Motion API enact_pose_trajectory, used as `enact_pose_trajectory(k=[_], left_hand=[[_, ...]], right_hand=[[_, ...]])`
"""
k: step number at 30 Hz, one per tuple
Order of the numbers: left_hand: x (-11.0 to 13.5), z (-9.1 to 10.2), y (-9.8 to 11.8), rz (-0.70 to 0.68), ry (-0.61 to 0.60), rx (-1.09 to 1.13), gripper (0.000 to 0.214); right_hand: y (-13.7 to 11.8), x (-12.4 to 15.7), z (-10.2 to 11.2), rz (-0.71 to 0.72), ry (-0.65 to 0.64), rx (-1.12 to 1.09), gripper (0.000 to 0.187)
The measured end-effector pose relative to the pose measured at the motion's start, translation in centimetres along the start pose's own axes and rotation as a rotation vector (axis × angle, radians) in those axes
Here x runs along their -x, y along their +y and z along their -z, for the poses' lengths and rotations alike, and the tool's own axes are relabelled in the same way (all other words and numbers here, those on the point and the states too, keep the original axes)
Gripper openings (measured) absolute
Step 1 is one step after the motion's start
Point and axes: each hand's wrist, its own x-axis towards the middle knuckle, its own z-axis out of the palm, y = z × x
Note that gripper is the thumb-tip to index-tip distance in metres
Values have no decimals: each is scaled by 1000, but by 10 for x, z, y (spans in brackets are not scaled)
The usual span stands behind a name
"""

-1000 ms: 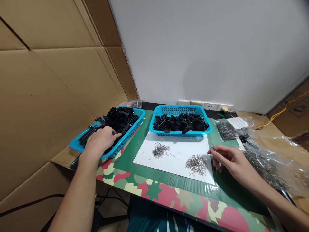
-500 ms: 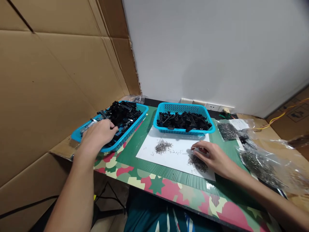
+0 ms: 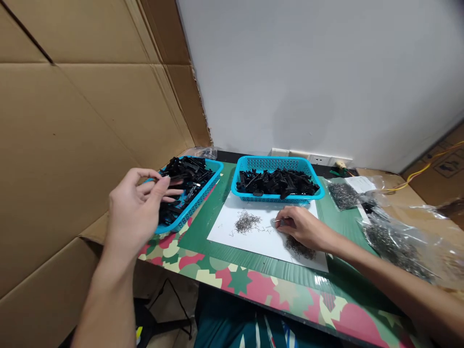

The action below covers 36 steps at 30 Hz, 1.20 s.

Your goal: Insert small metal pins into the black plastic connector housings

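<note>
At the table's (image 3: 195, 241) left edge, the left hand (image 3: 136, 208) blocks part of a basket (image 3: 200, 200); whether its grip holds anything is unclear. The right hand (image 3: 300, 227), pinching a metal piece (image 3: 276, 221), partly hides the wire pile (image 3: 300, 248) near the paper's (image 3: 266, 246) right edge.

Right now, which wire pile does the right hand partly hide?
The right wire pile on the white paper, partly behind the right hand; the left wire pile lies uncovered.

You're in what looks like a small assembly workshop: your table (image 3: 261, 288) holds blue baskets (image 3: 278, 197) of identical-looking black parts (image 3: 279, 182), piled tiny wires (image 3: 247, 222) and bagged metal pieces (image 3: 393, 246).
</note>
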Motion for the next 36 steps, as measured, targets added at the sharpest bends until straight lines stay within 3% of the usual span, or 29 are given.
enact_pose_trajectory(k=[3,9,14,19,25,30,33,36], left_hand=[[21,-22,4,10,-116,170,24],[66,-67,-8,84,-340,262,22],[93,-97,-11,205,-411,312,29],[110,-111,-9,365,-433,377,36],[125,-129,6,528,-323,756,36],[136,-140,29,697,-492,962,30],[139,-142,34,720,-585,889,33],[141,-143,33,686,-591,786,43]], right_hand=[[-2,8,6,-2,-12,-6,10],[-5,30,18,-47,-28,-182,12],[3,42,25,-41,-9,-391,19],[5,47,28,-28,45,-651,24],[-6,48,28,-10,31,-925,26],[-12,49,27,-15,24,-982,27],[-13,50,28,-13,32,-963,27],[-13,51,30,6,38,-928,26]])
